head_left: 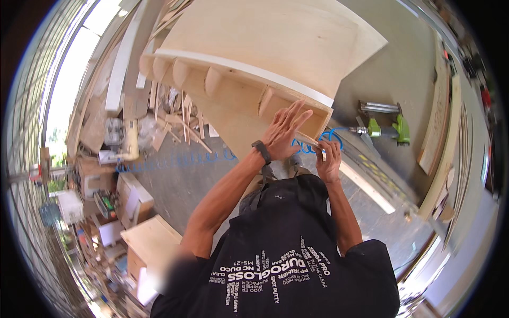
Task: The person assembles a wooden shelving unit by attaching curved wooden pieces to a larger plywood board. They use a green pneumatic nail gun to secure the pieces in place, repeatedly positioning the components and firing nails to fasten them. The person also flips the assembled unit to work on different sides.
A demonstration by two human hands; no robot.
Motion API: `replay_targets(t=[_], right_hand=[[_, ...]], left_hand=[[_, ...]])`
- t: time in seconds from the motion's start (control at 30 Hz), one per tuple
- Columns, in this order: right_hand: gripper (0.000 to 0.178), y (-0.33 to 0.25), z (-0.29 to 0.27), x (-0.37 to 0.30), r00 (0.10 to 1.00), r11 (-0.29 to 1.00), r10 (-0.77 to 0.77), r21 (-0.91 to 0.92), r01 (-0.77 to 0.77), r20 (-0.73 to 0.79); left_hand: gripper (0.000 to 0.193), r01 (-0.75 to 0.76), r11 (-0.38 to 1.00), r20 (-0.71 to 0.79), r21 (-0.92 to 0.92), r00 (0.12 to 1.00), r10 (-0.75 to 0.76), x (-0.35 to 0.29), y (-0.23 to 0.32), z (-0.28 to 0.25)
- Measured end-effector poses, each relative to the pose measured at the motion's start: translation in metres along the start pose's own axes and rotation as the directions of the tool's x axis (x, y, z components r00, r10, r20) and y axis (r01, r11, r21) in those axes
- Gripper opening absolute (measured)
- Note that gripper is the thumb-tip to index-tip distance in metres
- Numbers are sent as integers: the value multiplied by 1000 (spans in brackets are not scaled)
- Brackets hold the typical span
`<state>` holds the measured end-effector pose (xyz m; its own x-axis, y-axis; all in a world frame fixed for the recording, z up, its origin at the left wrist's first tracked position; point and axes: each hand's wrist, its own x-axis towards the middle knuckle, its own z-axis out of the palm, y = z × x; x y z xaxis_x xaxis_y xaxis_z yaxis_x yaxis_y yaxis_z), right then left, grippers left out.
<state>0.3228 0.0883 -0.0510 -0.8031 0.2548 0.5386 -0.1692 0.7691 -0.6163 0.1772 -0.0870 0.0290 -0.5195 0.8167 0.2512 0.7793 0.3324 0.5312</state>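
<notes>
A pale plywood cabinet (233, 87) with a row of compartments lies in front of me. My left hand (281, 133) is open, fingers stretched out over the end compartment (313, 117); a dark watch (261, 151) is on that wrist. My right hand (330, 160) is closed on the end of a thin wooden strip (307, 140) along the compartment's near edge. Its fingertips partly hide the strip, and my left palm covers the strip's other end.
A green nail gun (393, 129) lies to the right, with a coiled blue air hose (331, 137) near it. Offcuts (185, 122) clutter the floor at left. Long boards (437, 106) stand at right. A wooden box (151, 238) sits at lower left.
</notes>
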Motion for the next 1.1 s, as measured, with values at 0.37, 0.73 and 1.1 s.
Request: replay_targets(t=[0.37, 0.73, 1.1], right_hand=[[36, -18, 30, -21, 975, 965, 160, -184, -188, -157], [34, -10, 26, -25, 983, 980, 172, -94, -177, -65], [31, 5, 20, -21, 993, 988, 114, -103, -112, 15]], left_hand=[[110, -168, 973, 9, 159, 986, 169, 15, -55, 48], [58, -255, 966, -114, 49, 959, 260, 11, -67, 66], [47, -248, 964, -84, 91, 963, 256, 13, -64, 65]])
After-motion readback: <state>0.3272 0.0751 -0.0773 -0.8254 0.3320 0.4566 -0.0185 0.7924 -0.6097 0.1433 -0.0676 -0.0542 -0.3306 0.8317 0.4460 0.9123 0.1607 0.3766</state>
